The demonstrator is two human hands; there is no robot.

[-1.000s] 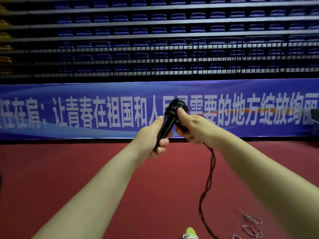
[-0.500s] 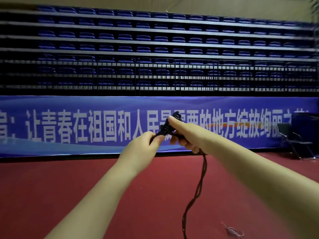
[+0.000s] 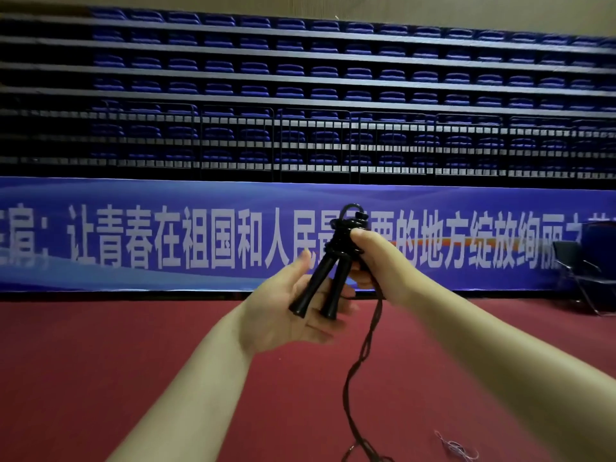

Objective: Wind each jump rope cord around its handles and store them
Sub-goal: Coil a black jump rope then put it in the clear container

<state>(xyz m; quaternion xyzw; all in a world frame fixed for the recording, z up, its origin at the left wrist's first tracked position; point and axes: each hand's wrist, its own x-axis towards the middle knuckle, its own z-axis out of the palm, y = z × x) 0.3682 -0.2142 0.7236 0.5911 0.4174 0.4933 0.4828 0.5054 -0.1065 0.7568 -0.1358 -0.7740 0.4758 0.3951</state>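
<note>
Red floor (image 3: 100,378), blue banner (image 3: 133,228), perhaps folded bleachers (image 3: 300,78).

Two bare forearms enter from the lower edge of the frame. Left hand (image 3: 293,308) and right hand (image 3: 376,261): no gloves, rings, watches or wristbands visible. No sleeve reaches the visible portion of either arm. Edges slightly blurred.

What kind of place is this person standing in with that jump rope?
Most likely an indoor sports hall or arena. Tiers of folded blue seats rise behind a long blue banner with large white characters, and the floor is red sports carpet. A folding chair stands at the right edge.
</note>
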